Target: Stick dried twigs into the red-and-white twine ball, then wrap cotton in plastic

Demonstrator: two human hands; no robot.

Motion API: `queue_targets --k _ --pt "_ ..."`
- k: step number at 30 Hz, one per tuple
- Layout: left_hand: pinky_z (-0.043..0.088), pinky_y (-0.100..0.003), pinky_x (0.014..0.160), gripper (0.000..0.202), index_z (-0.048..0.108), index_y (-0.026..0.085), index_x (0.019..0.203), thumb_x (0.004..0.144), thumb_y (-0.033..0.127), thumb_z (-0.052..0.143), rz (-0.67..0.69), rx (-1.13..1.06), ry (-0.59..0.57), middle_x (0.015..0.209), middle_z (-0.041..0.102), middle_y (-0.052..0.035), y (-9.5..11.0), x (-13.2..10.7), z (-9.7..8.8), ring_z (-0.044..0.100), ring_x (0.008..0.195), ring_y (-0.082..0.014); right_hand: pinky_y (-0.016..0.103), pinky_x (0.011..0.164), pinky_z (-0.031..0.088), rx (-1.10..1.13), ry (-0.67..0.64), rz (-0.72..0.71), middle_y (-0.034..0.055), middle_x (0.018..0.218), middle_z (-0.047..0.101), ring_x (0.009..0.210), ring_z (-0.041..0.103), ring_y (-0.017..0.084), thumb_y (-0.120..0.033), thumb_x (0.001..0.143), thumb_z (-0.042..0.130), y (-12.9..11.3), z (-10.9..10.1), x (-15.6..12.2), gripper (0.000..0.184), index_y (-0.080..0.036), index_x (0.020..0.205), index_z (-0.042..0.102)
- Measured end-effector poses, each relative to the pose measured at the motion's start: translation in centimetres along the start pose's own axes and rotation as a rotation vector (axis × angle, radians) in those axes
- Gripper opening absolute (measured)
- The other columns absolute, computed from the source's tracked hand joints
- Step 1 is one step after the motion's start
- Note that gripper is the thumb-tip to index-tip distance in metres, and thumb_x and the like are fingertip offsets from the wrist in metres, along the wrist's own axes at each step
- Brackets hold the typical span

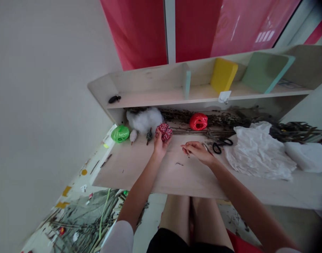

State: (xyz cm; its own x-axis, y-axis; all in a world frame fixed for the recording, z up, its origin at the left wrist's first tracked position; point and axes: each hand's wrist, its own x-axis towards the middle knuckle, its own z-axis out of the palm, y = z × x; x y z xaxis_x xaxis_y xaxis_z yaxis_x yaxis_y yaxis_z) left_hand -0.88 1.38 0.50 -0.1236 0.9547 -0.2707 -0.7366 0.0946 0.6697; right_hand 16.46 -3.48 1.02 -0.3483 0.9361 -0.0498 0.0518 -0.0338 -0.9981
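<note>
My left hand (pixel 160 144) is closed around a red-and-white wound ball of string (pixel 165 131), held over the desk top. To the right, my right hand (pixel 196 151) hovers above the board with its fingers pinched together. Whatever may lie between those fingertips is too small to make out. Beside the ball, on the left, lie a small dark-and-white striped bundle on a stick (pixel 149 135) and a small pale bundle on a stick (pixel 133 135). Black-handled scissors (pixel 221 144) rest just right of my right hand. A thin dark scrap (pixel 179 164) lies on the board between my arms.
White fluffy stuffing (pixel 145 120), a green ball of plastic twine (pixel 120 134) and a red one (pixel 198 121) sit toward the back. Dried twigs (pixel 229 121) run under the shelf (pixel 150 98). Crumpled white paper (pixel 258 151) and a white roll (pixel 307 156) occupy the right. Branches (pixel 84 214) cover the floor at left.
</note>
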Motion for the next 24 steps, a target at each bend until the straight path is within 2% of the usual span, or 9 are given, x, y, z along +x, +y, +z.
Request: queue_targets --k 4,9,14,17,20,24 --pt "0.057 -0.029 0.079 0.044 0.058 0.02 0.124 0.094 0.048 0.04 -0.146 0.013 -0.061 0.119 0.066 -0.0109 0.3 0.1 0.0 0.066 0.098 -0.0177 0.025 0.053 0.032 -0.012 0.006 0.016 -0.0026 0.052 0.051 0.049 0.038 0.008 -0.05 0.072 0.063 0.3 0.1 0.2 0.037 -0.018 0.054 0.057" --pt "0.055 -0.032 0.081 0.049 0.06 0.02 0.12 0.093 0.054 0.038 -0.202 0.062 -0.086 0.109 0.069 -0.0093 0.5 -0.4 0.2 0.065 0.092 -0.0173 0.025 0.054 0.033 0.031 0.05 0.007 -0.0015 0.053 0.052 0.05 0.04 0.008 -0.047 0.069 0.062 0.8 -0.1 0.6 0.037 -0.019 0.048 0.05" --pt "0.049 -0.023 0.059 0.049 0.066 0.018 0.108 0.092 0.056 0.04 -0.259 0.087 -0.102 0.088 0.07 -0.0059 0.7 -1.0 0.7 0.06 0.065 -0.012 0.026 0.053 0.034 0.035 0.103 0.036 -0.0013 0.053 0.053 0.05 0.041 0.009 -0.045 0.068 0.061 0.9 -0.3 0.8 0.033 -0.019 0.049 0.052" --pt "0.046 -0.021 0.052 0.044 0.066 0.018 0.108 0.092 0.051 0.043 -0.291 0.103 -0.143 0.079 0.069 -0.0034 0.9 -1.3 1.0 0.058 0.058 -0.0108 0.026 0.053 0.033 0.05 0.126 0.064 -0.0013 0.053 0.052 0.051 0.041 0.009 -0.042 0.066 0.06 0.9 -0.4 0.9 0.029 -0.019 0.051 0.054" --pt "0.049 -0.021 0.053 0.035 0.065 0.02 0.112 0.091 0.043 0.048 -0.327 0.14 -0.22 0.079 0.071 -0.0011 0.9 -1.6 1.1 0.061 0.058 -0.0111 0.025 0.052 0.031 0.111 0.145 0.102 -0.0009 0.056 0.053 0.051 0.04 0.009 -0.04 0.063 0.06 1.1 -0.5 0.9 0.025 -0.019 0.052 0.052" --pt "0.053 -0.024 0.066 0.03 0.067 0.02 0.108 0.085 0.036 0.058 -0.312 0.254 -0.373 0.094 0.074 -0.0023 0.3 -2.1 1.0 0.068 0.077 -0.0146 0.025 0.049 0.029 0.232 0.146 0.161 -0.0016 0.056 0.048 0.052 0.038 0.009 -0.041 0.059 0.059 1.4 -1.0 1.0 0.027 -0.021 0.053 0.043"
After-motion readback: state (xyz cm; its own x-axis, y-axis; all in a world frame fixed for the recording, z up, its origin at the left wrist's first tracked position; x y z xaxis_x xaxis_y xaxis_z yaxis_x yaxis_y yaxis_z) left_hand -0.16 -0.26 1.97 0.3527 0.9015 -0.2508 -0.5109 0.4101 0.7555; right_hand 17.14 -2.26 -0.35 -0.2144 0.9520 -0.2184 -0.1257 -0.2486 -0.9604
